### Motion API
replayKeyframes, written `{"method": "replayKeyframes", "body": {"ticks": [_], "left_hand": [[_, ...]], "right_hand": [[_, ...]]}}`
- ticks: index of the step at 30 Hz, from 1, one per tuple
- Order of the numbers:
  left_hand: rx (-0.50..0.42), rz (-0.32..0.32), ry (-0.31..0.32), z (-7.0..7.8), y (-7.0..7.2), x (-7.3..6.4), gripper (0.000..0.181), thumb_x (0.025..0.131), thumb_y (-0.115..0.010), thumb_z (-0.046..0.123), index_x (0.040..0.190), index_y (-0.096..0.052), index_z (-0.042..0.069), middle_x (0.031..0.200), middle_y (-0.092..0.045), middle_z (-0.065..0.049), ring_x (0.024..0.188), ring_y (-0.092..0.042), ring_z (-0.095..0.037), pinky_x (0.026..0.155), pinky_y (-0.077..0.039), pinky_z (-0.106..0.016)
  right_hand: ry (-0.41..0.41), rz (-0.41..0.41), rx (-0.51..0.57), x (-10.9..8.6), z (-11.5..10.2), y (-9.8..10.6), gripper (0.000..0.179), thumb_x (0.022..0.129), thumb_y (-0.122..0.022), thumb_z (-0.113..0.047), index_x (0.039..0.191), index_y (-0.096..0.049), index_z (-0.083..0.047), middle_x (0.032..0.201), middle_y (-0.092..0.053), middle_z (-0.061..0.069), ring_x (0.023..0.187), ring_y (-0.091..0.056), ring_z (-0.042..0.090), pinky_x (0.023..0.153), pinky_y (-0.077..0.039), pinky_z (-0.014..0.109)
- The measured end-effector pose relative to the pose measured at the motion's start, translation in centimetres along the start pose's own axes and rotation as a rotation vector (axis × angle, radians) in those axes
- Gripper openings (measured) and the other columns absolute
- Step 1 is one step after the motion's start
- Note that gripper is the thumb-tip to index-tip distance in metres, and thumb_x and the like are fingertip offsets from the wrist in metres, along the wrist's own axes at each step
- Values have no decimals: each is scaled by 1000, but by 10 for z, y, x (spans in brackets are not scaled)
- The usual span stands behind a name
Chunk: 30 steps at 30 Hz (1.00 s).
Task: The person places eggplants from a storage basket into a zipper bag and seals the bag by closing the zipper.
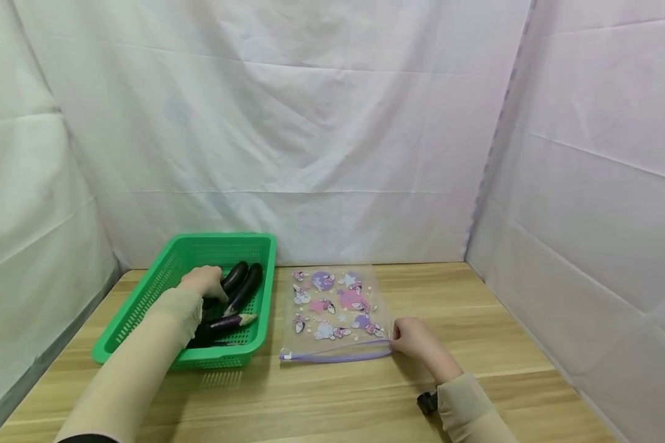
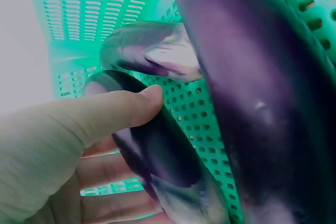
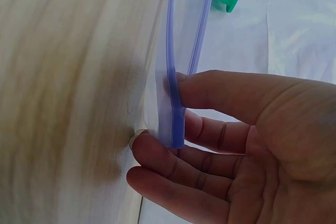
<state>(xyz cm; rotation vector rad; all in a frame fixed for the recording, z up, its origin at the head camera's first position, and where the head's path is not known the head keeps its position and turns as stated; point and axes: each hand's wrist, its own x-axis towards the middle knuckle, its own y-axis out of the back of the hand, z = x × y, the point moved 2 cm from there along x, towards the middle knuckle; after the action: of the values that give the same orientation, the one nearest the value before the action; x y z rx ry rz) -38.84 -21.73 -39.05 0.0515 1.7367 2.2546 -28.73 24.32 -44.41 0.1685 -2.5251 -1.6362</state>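
"Beige sleeve (image 1: pixel 127 375) closest to us, left arm, leading into a green perforated plastic basket (image 1: pixel 271 283). Left hand (image 1: pixel 202 282)?"

"Grasping. Thumb on a glossy dark purple eggplant (image 2: pixel 163 145), fingers round its far side. It's inside the basket, other eggplants (image 1: pixel 249 288) beside it."

"Right hand (image 1: pixel 418 344)?"

"Pinching, thumb against fingers, the right end of the purple zip strip (image 1: pixel 340 360) on a clear plastic bag with pink and purple cartoon print (image 1: pixel 338 307)."

"Bag where?"

"Spread on the pale wood-grain table (image 1: pixel 310 400), just right of the basket. Zip edges parted mid-length, white slider (image 1: pixel 287 355) at the left corner."

"Rest?"

"White cloth sheets (image 1: pixel 310 141) behind. Small black object (image 1: pixel 427 403) at the right cuff (image 1: pixel 465 400)."
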Motion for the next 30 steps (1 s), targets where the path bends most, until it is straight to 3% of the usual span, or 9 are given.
{"method": "replayKeyframes", "body": {"ticks": [4,10,16,23,30], "left_hand": [[4,12,-12,1,1,2,30,82,-77,21,100,-64,1,91,-61,-12,75,-57,-27,59,-48,-41],[22,50,-30,2,3,1,44,81,-78,24,113,-64,-4,105,-63,-20,85,-61,-33,63,-51,-45],[23,73,-22,3,4,-1,44,80,-79,25,112,-66,-2,100,-64,-18,79,-59,-29,59,-49,-43],[29,100,-22,2,9,-3,60,81,-78,27,127,-59,-6,123,-57,-29,100,-59,-44,69,-52,-49],[30,126,-20,4,12,0,62,83,-76,28,130,-56,-7,127,-54,-31,102,-57,-46,67,-52,-50]], "right_hand": [[-3,-2,0,-1,1,-1,25,73,-76,-8,65,-53,-11,62,-50,-1,58,-45,15,56,-39,31],[-8,-6,1,-3,1,-2,25,73,-76,-9,65,-53,-11,61,-49,-1,58,-45,15,55,-39,31],[1,-5,13,-4,1,-3,24,72,-76,-8,64,-53,-11,61,-49,-1,57,-45,15,54,-38,31],[3,-6,18,-1,2,-2,24,72,-75,-7,65,-53,-11,61,-49,-1,57,-45,15,55,-39,31],[5,-1,22,0,1,0,24,72,-75,-6,65,-53,-11,61,-49,-1,57,-45,15,54,-39,30]]}}
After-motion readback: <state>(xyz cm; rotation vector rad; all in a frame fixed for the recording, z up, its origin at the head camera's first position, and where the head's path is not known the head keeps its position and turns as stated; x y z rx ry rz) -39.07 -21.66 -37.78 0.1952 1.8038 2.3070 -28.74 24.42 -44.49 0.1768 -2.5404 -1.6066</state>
